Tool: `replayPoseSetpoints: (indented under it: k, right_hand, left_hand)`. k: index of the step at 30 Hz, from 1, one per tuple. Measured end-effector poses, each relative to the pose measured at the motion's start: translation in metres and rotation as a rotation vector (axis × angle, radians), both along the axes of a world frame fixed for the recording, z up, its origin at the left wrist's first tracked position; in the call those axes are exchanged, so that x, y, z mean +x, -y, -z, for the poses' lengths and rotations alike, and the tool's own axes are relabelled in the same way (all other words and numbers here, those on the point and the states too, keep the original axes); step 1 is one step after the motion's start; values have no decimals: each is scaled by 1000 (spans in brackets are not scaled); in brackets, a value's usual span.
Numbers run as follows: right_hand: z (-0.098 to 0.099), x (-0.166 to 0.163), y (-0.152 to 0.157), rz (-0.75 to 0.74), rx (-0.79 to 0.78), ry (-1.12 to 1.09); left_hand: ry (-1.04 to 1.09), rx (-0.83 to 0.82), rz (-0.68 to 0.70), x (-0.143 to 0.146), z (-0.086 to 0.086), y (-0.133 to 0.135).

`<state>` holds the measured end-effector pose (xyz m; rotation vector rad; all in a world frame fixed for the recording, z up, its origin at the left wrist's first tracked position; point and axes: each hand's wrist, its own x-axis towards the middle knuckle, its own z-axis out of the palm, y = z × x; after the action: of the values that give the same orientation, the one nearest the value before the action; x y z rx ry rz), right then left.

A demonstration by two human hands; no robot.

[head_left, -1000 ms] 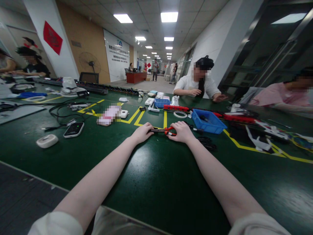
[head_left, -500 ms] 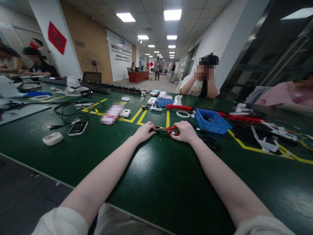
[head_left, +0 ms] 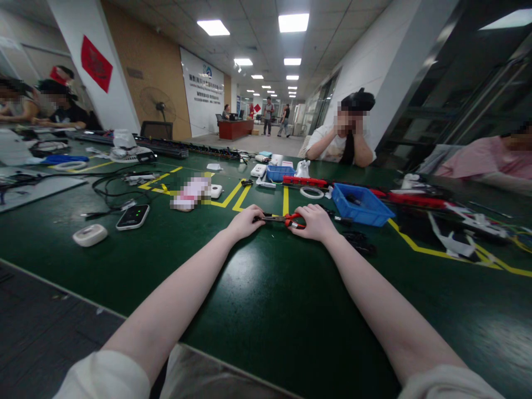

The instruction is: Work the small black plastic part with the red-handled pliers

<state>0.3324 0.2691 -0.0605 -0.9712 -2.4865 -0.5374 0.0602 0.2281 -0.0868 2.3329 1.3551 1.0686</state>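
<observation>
My right hand is closed around the red-handled pliers, whose jaws point left, low over the green table. At the tips of the jaws, my left hand is pinched shut. A small dark thing shows between its fingers and meets the jaws, too small to name. Just below the pliers a tiny pale scrap lies on the tabletop. Beyond my right hand stands a blue bin, and a bundle of black cable lies beside my wrist.
To the left lie a phone, a black-faced device, a white case and black cables. A white ring and red strips lie farther back. Across the table a person sits, hands raised to the face.
My hands and the pliers stay almost in the same place. Across the table, the seated person's head has shifted slightly right. A walker far back has moved left.
</observation>
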Motion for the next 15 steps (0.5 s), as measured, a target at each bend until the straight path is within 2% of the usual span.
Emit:
replayPoseSetpoints:
  k: [8,15]
  right_hand:
    - [-2,-1,3,2,-29,-8]
    - [-2,-1,2,16,-54,2]
  left_hand:
    - [110,3,15,-2,-1,-1]
    - [125,5,33,-3,-3,0]
